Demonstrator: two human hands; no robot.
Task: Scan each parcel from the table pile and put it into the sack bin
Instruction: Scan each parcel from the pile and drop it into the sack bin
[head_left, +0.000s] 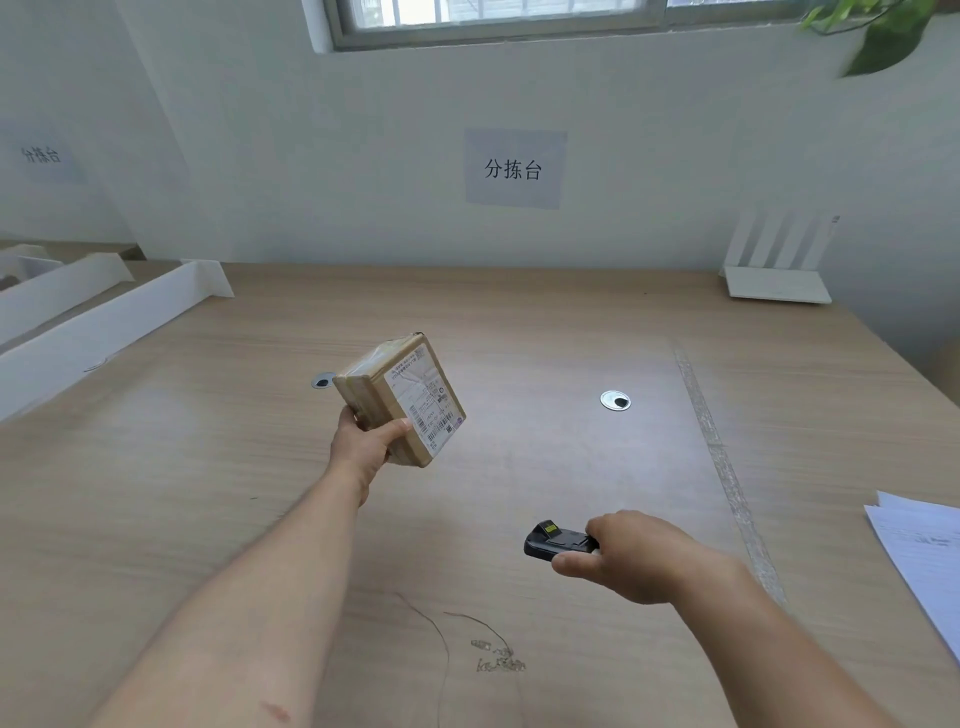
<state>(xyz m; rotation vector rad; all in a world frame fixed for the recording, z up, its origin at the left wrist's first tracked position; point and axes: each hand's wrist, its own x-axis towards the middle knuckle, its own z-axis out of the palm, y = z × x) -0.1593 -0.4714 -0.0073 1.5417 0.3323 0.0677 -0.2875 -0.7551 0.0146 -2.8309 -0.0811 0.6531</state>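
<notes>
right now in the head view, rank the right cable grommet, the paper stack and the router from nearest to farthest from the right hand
From the right hand, which holds the scanner:
1. Right cable grommet, set in the table just beyond the hand.
2. Paper stack, at the table's right edge.
3. Router, at the far right corner by the wall.

Soft window (498, 15) daylight, blurred edges — wide-angle bowing

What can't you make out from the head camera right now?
- Sack bin: not in view, beyond the frame edges.
- Table pile: none in view; only the parcel in the left hand.
- Parcel label: print too small to read.
- Scanner: rear hidden by the right hand.
- Papers: cut off by the right edge.
</notes>
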